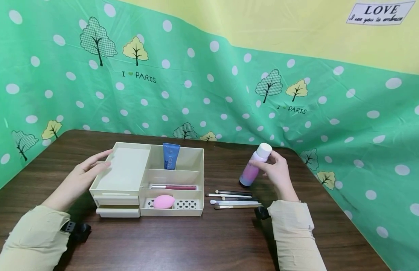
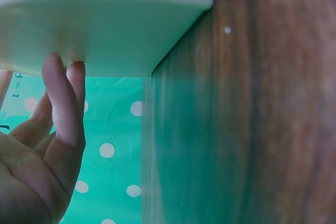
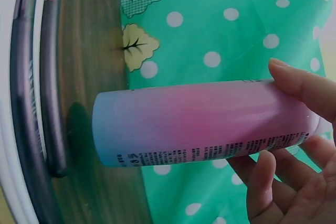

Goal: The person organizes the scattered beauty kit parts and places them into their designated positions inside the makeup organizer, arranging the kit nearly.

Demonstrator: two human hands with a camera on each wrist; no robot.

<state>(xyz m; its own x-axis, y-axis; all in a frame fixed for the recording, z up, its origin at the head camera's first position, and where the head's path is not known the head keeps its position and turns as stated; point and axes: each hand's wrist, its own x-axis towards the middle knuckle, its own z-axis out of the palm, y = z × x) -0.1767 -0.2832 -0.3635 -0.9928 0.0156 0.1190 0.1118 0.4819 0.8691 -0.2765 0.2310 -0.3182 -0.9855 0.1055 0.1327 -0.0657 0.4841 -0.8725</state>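
Note:
A cream desktop organizer (image 1: 145, 180) stands left of the middle of the table. My left hand (image 1: 81, 180) rests against its left side; in the left wrist view the extended fingertips touch the outer wall (image 2: 121, 35). Inside the organizer are a blue squeeze tube (image 1: 171, 156), a slim reddish makeup pencil (image 1: 175, 187) and a pink makeup sponge (image 1: 163, 201). With thumb and fingers my right hand (image 1: 276, 168) grips a pink-and-blue bottle (image 1: 250, 169) with a white cap (image 1: 264, 150) near its upper end. The bottle tilts, its base close over the table.
Several makeup brushes (image 1: 233, 203) lie on the brown table (image 1: 182, 241) between the organizer and the bottle. Two small drawers (image 1: 118, 212) front the organizer's left part, the lower one jutting out slightly. A green dotted curtain (image 1: 209, 79) hangs behind the table.

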